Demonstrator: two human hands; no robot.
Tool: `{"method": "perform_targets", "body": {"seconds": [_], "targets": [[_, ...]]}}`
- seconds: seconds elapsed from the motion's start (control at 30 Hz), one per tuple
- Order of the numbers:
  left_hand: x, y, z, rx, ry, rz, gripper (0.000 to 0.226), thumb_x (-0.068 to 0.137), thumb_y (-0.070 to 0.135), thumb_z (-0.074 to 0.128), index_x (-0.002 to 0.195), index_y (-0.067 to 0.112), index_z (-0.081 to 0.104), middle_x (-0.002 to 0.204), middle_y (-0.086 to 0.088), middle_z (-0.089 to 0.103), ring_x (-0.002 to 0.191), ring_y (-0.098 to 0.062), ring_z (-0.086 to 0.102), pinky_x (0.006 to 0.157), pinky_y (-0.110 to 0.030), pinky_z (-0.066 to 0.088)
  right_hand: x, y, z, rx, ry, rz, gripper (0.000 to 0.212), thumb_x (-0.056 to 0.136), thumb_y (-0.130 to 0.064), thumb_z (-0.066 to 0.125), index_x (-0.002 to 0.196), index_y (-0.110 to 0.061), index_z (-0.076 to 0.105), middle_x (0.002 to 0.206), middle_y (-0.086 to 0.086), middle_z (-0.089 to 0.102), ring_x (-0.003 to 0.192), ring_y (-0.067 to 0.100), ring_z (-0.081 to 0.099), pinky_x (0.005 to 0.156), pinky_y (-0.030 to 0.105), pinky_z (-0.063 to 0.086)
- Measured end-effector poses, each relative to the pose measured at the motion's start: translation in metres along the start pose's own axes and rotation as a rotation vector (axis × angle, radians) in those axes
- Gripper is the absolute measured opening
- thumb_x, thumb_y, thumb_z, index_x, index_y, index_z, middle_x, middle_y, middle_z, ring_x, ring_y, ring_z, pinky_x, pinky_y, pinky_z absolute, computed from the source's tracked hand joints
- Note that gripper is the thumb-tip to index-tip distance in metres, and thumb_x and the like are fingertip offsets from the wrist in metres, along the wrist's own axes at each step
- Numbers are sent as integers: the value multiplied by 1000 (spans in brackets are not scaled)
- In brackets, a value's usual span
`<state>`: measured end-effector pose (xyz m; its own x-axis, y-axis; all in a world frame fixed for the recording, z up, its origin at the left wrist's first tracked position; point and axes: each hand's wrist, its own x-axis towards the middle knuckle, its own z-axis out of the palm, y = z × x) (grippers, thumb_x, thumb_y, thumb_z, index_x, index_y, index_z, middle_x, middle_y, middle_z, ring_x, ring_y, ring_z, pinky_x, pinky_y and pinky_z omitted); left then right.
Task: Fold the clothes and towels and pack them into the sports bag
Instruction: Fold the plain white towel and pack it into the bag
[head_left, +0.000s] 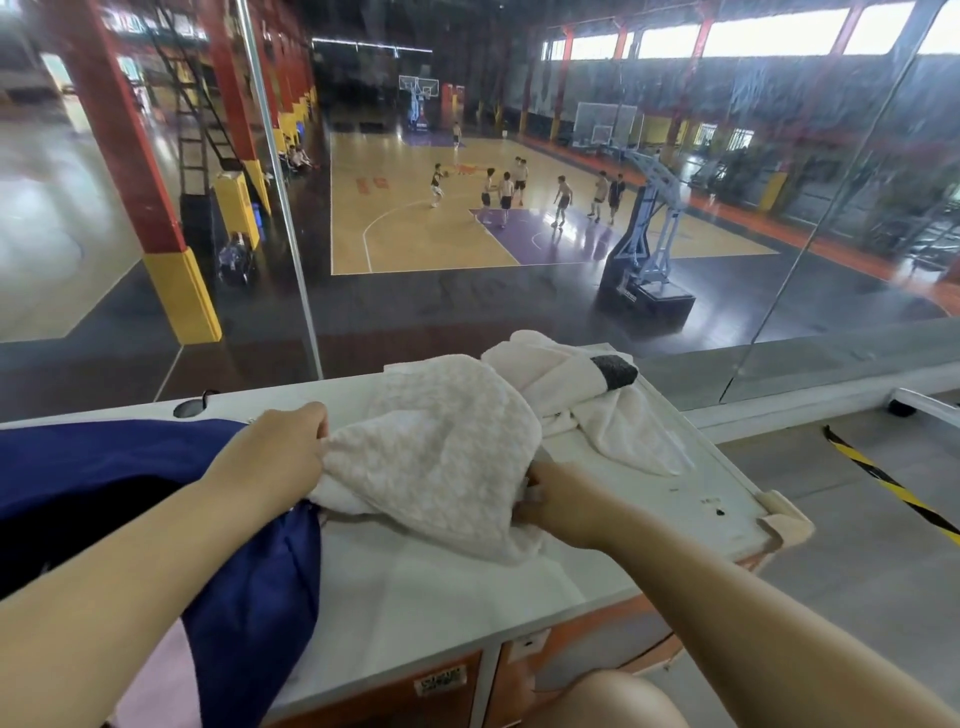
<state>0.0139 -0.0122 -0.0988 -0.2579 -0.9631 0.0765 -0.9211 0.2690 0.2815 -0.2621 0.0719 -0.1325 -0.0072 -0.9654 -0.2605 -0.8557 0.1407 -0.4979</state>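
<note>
A white textured towel lies bunched on top of a white cabinet. My left hand grips the towel's left edge. My right hand grips its right lower edge, fingers tucked under the cloth. Behind it lies a second white garment or towel with a dark grey patch, crumpled near the back edge. A navy blue fabric item covers the left part of the cabinet top and hangs over its front; I cannot tell whether it is the sports bag or a garment.
A glass wall stands right behind the cabinet, overlooking a basketball court with several players. The cabinet's right edge drops to a grey floor with yellow-black tape. Orange locker doors show below.
</note>
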Motion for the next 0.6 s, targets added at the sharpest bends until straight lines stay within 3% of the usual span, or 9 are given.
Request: {"method": "perform_targets", "body": {"seconds": [0.07, 0.17, 0.23, 0.37, 0.5, 0.53, 0.6], "targets": [[1, -2, 1, 15, -7, 0, 7, 84, 9, 48, 86, 15, 53, 83, -9, 61, 76, -27, 55, 62, -35, 44, 0, -6, 4, -95, -7, 0, 17, 84, -41, 62, 81, -28, 52, 77, -12, 54, 68, 8, 49, 59, 21, 39], [0, -4, 1, 73, 1, 19, 11, 89, 17, 52, 79, 14, 52, 85, -8, 62, 79, -25, 55, 61, -32, 39, -3, 1, -3, -166, 31, 43, 22, 86, -36, 58, 89, -15, 64, 82, -1, 63, 73, 15, 57, 61, 26, 45], [1, -5, 0, 88, 3, 13, 19, 91, 19, 51, 73, 14, 49, 83, -8, 61, 78, -25, 55, 61, -31, 38, -9, 13, -16, -102, 84, 81, 23, 88, -34, 58, 75, -15, 61, 76, 1, 60, 67, 17, 53, 56, 28, 40], [4, -9, -4, -47, 34, -28, 27, 91, 21, 52, 66, 16, 46, 69, -4, 55, 68, -21, 50, 55, -31, 33, -33, 29, -52, 188, 443, 79, 20, 88, -28, 59, 70, -20, 55, 83, 3, 59, 80, 24, 53, 67, 35, 39], [8, 3, -21, -240, 123, -26, 23, 90, 27, 57, 72, 12, 54, 71, -3, 57, 67, -18, 49, 59, -32, 32, -55, 30, -80, 523, 815, 64, 23, 81, -7, 62, 65, -14, 47, 64, -2, 47, 62, 17, 42, 59, 30, 32], [10, 8, -25, -274, 132, -21, 20, 89, 29, 57, 77, 13, 56, 74, -3, 58, 68, -18, 51, 60, -32, 34, -58, 31, -83, 546, 816, 67, 21, 76, -2, 63, 66, -13, 48, 64, -2, 48, 62, 18, 43, 59, 30, 33], [12, 14, -29, -329, 124, -9, 16, 89, 30, 58, 82, 15, 57, 79, -4, 62, 70, -20, 57, 63, -34, 40, -63, 32, -84, 557, 650, 102, 19, 71, 1, 63, 78, -15, 54, 69, 1, 56, 66, 20, 50, 62, 31, 38]]}}
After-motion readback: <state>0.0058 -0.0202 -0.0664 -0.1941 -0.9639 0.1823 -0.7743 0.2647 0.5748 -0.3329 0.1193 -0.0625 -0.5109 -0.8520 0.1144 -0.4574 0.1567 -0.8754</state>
